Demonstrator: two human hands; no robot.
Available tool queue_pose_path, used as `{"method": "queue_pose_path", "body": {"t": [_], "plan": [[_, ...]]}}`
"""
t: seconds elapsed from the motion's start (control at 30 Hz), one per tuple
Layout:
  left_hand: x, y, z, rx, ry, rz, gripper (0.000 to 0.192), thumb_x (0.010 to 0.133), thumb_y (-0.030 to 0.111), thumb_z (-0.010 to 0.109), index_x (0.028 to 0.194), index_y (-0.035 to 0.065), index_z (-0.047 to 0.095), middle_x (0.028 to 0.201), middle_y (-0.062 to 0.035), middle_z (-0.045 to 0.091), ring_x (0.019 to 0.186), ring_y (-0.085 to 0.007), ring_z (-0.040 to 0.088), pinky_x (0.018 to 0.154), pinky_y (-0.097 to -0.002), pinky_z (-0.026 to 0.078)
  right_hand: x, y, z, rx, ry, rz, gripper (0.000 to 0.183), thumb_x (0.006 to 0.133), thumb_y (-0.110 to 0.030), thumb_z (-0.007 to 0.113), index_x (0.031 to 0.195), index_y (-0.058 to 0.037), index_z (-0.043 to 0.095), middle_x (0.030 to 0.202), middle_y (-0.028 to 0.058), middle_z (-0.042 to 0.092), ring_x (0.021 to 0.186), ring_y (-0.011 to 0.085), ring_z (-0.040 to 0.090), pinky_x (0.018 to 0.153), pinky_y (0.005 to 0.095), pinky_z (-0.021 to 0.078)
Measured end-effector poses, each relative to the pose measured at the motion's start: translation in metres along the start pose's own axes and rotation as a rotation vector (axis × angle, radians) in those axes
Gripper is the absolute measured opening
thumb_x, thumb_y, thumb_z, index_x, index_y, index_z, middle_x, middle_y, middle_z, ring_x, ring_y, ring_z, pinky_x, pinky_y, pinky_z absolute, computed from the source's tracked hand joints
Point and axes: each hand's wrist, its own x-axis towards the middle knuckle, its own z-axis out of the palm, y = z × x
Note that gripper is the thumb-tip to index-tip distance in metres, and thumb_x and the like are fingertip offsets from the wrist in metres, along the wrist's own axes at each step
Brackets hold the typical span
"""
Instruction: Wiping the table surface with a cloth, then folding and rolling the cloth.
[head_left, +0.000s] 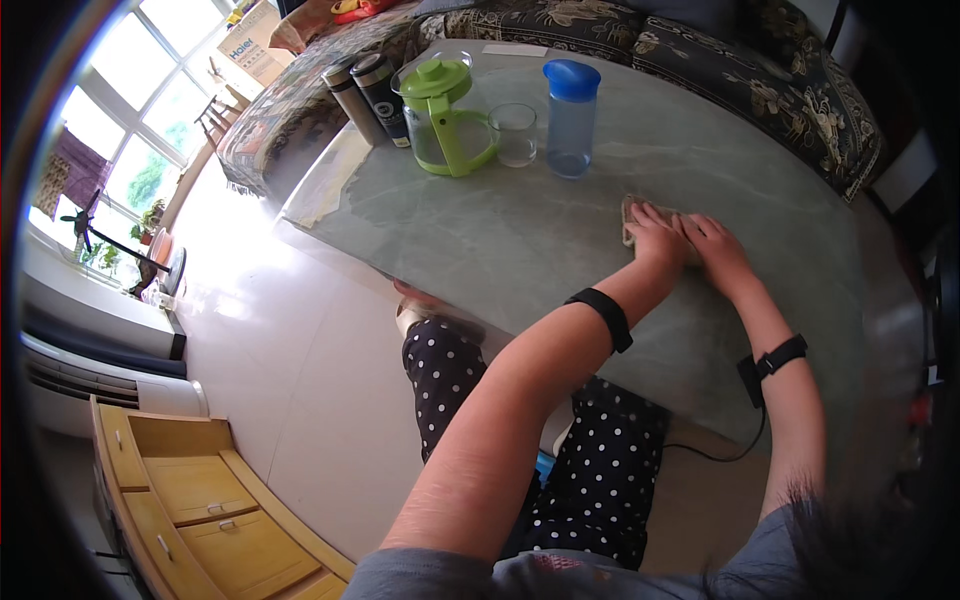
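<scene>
A folded light-brown cloth (628, 231) lies on the grey marble-patterned table (480, 232), partly covered by both hands. My left hand (658, 238) rests on the cloth with its fingers spread forward. Close beside it, my right hand (716, 247) presses on the cloth's right part. Whether the fingers grip the cloth or only lie flat on it, I cannot tell. Beyond the hands, towards the far left, stand a blue-lidded plastic water bottle (571, 124), a clear drinking glass (514, 139) and a glass pitcher with a green lid and handle (442, 120).
Two vacuum flasks (381, 94) stand left of the pitcher. A pale sheet (330, 187) covers the table's left corner. Patterned sofas (750, 90) border the far side. A black cable (712, 456) hangs from the right wrist strap. A wooden cabinet (202, 487) stands lower left.
</scene>
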Motion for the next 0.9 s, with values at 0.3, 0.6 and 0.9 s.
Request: {"method": "queue_pose_path", "body": {"t": [0.3, 0.6, 0.9], "plan": [[-0.035, 0.034, -0.003, -0.026, -0.043, 0.509, 0.055, 0.086, 0.025, 0.049, 0.137, 0.0151, 0.032, 0.14, -0.0248, 0.025, 0.13, -0.0431, 0.022, 0.103, -0.0509, 0.023, -0.103, -0.062, -0.033, 0.136, -0.212, 0.395, 0.074, 0.069, 0.005, 0.055, 0.135, 0.0024, 0.022, 0.139, 0.0268, 0.019, 0.13, 0.0408, 0.018, 0.107, 0.0411, 0.0218], [-0.038, -0.01, -0.009, -0.091, -0.012, 0.633, 0.047, 0.085, 0.02, 0.049, 0.131, 0.0244, 0.04, 0.141, -0.0136, 0.029, 0.132, -0.0297, 0.024, 0.101, -0.0435, 0.032, -0.065, -0.084, -0.019, 0.097, -0.41, 0.605, 0.074, 0.069, 0.002, 0.048, 0.135, 0.0058, 0.014, 0.137, 0.0371, 0.012, 0.129, 0.0505, 0.009, 0.103, 0.0561, 0.0148], [-0.054, -0.074, -0.011, -0.051, 0.035, 0.586, 0.046, 0.085, 0.018, 0.048, 0.13, 0.0248, 0.04, 0.14, -0.0148, 0.029, 0.131, -0.03, 0.026, 0.099, -0.0417, 0.035, -0.019, -0.116, -0.019, 0.181, -0.531, 0.495, 0.079, 0.068, 0.0, 0.049, 0.138, 0.0003, 0.014, 0.139, 0.036, 0.006, 0.131, 0.0489, 0.003, 0.105, 0.0546, 0.013]]}}
